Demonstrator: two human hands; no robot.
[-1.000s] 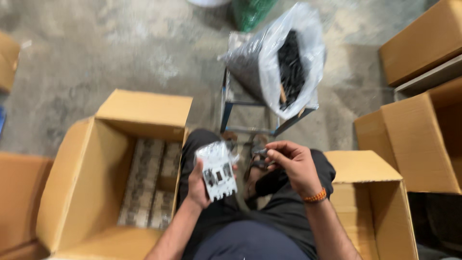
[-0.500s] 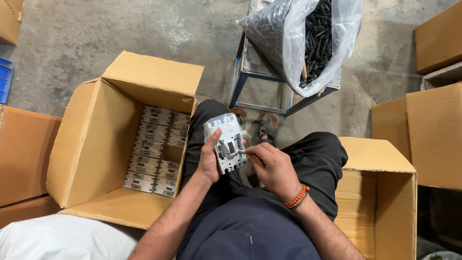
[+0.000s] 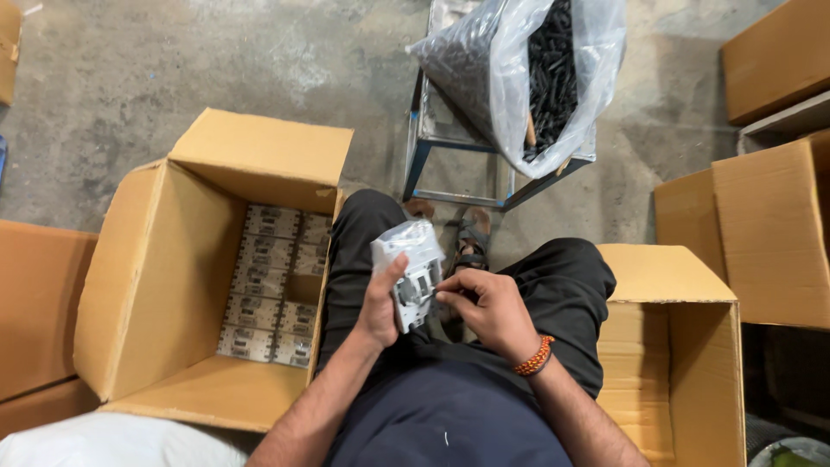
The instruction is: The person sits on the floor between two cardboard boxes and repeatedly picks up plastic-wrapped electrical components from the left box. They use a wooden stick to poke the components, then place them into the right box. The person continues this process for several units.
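A pale grey part (image 3: 411, 271) is gripped in the left hand (image 3: 380, 304) over the lap, long axis tilted up and away; its recessed face is being touched by the pinched fingertips of the right hand (image 3: 484, 308), close alongside, with an open box (image 3: 164, 285) of similar parts at left

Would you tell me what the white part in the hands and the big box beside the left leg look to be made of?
The white part, held by the left hand, looks like moulded plastic, matt grey-white with dark recesses. The open box is plain brown corrugated cardboard, judging by its creased flaps.
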